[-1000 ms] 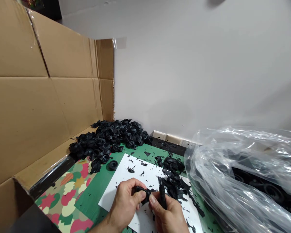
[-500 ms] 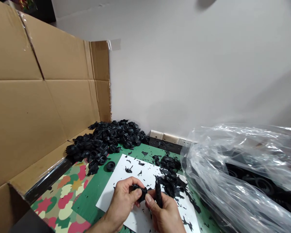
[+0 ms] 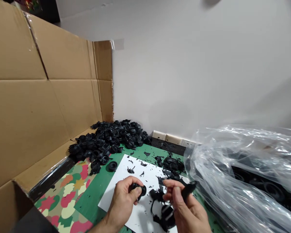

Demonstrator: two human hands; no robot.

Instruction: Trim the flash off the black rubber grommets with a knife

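My left hand (image 3: 122, 202) is closed around a small round black rubber part (image 3: 138, 189), held over a white sheet (image 3: 135, 171). My right hand (image 3: 184, 207) has lifted to the right of the part and grips a black-handled tool (image 3: 186, 190) between fingers and thumb. A thin black strip of trimmed rubber (image 3: 157, 202) hangs from the right hand's fingers over the sheet. Black scraps (image 3: 171, 176) lie scattered on the sheet just beyond both hands.
A heap of black rubber parts (image 3: 109, 139) lies in the corner by a tall cardboard wall (image 3: 38, 106). One loose part (image 3: 113, 166) sits on the green mat (image 3: 94, 191). A clear plastic bag (image 3: 244, 174) with more black parts fills the right side.
My right hand has pulled away from the part to the right and upward, drawing off a black strip. The left hand holds the part in nearly the same place.
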